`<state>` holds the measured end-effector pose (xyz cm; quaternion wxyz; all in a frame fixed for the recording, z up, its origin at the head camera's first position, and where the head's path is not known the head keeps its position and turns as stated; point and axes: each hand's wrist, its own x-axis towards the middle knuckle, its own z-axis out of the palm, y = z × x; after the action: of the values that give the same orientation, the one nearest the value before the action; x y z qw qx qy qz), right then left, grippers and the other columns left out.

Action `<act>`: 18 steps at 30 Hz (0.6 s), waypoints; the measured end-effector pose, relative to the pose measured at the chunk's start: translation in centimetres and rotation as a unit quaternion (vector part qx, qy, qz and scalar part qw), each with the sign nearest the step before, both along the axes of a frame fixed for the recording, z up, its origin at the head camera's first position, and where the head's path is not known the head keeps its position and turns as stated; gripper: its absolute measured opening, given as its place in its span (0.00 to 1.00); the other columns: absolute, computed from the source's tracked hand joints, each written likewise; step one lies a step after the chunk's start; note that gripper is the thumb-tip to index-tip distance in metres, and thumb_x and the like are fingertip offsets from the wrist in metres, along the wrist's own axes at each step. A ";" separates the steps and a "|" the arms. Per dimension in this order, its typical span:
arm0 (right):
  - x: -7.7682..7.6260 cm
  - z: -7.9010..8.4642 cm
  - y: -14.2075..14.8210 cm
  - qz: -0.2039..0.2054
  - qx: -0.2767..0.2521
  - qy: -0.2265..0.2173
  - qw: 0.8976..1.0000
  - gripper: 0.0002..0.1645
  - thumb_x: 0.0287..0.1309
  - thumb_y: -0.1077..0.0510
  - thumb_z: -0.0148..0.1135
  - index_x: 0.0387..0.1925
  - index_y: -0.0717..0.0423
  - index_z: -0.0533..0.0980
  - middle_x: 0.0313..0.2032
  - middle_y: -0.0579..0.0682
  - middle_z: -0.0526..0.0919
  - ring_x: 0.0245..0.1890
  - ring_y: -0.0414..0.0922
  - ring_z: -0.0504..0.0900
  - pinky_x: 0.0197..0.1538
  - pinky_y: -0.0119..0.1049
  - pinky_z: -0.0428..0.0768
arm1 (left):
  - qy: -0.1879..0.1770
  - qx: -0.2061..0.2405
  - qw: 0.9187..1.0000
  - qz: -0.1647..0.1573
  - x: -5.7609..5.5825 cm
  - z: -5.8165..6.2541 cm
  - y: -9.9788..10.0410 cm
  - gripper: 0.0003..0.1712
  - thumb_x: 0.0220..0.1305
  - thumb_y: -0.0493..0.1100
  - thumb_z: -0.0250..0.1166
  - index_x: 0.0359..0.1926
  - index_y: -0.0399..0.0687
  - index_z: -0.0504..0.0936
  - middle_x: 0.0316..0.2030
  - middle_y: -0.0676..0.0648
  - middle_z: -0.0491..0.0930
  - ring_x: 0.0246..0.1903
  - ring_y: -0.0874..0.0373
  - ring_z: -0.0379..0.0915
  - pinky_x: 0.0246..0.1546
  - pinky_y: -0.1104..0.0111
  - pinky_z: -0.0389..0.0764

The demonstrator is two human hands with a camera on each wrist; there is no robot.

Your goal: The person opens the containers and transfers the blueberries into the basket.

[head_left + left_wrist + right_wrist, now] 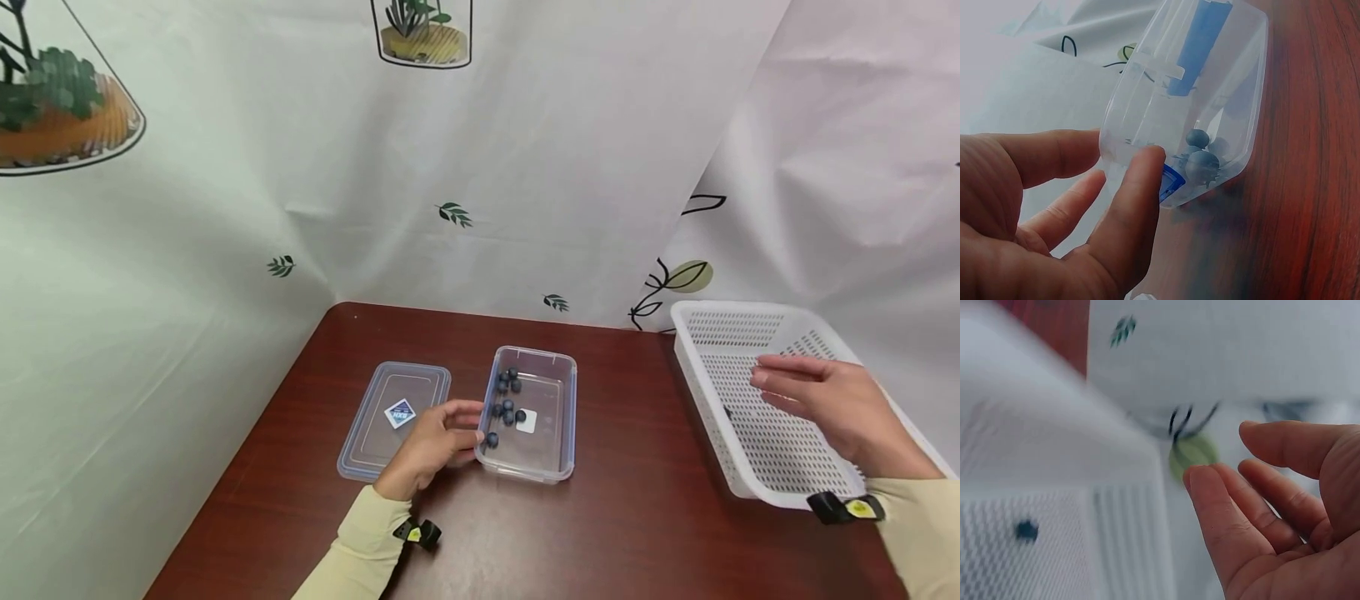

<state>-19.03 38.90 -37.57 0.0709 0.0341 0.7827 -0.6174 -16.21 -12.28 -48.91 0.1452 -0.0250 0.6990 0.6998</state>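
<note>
A clear plastic container [551,396] with several blueberries [508,406] along its left side stands on the table. My left hand [442,437] holds this container at its left wall; in the left wrist view the thumb [1138,206] lies by a blue latch [1171,181]. Over the white perforated basket [708,425] at the right hovers my right hand [832,404], fingers extended and nothing between them. One small dark blueberry [1027,530] lies in the basket in the right wrist view, apart from the hand.
Left of the container, a clear lid [367,429] with a blue-and-white label lies flat on the dark red table [637,467]. A pale printed sheet [510,250] hangs behind and beside the table. The basket's raised rim [731,467] borders the right side.
</note>
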 end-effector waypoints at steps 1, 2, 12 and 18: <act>-0.1 0.4 -0.9 0.009 0.018 0.004 1.000 0.16 0.67 0.63 0.71 0.45 0.35 0.89 0.41 0.32 0.91 0.40 0.32 0.91 0.43 0.29 0.88 | -0.002 0.001 1.000 0.001 0.0 0.0 0.0 0.28 0.64 0.29 0.70 0.65 0.39 0.80 0.58 0.32 0.82 0.44 0.52 0.86 0.37 0.64 0.89; -0.1 0.6 -1.8 0.019 0.032 0.010 0.999 0.15 0.67 0.62 0.71 0.47 0.37 0.89 0.41 0.31 0.91 0.40 0.32 0.91 0.43 0.29 0.88 | -0.003 0.002 1.000 0.002 0.0 0.0 0.0 0.28 0.64 0.29 0.70 0.66 0.39 0.80 0.58 0.32 0.82 0.44 0.52 0.86 0.37 0.65 0.89; -1.4 0.2 -11.5 0.083 0.120 0.049 0.988 0.30 0.64 0.49 0.76 0.61 0.62 0.82 0.46 0.35 0.92 0.45 0.30 0.89 0.49 0.25 0.85 | -0.006 0.004 1.000 0.001 0.0 -0.3 0.0 0.28 0.65 0.29 0.69 0.66 0.39 0.80 0.57 0.33 0.83 0.42 0.54 0.87 0.38 0.64 0.90; -2.6 -1.3 -16.6 0.112 0.131 0.053 0.984 0.27 0.62 0.53 0.77 0.60 0.60 0.84 0.55 0.56 0.90 0.46 0.35 0.89 0.49 0.28 0.85 | -0.004 0.008 1.000 0.002 -0.1 -0.4 -0.1 0.28 0.66 0.29 0.69 0.67 0.38 0.79 0.58 0.32 0.82 0.43 0.53 0.87 0.39 0.64 0.90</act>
<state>-21.58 22.30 -38.84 0.0927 -0.0774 0.8583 -0.4987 -16.29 -12.36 -49.30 0.1466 -0.0283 0.6930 0.7053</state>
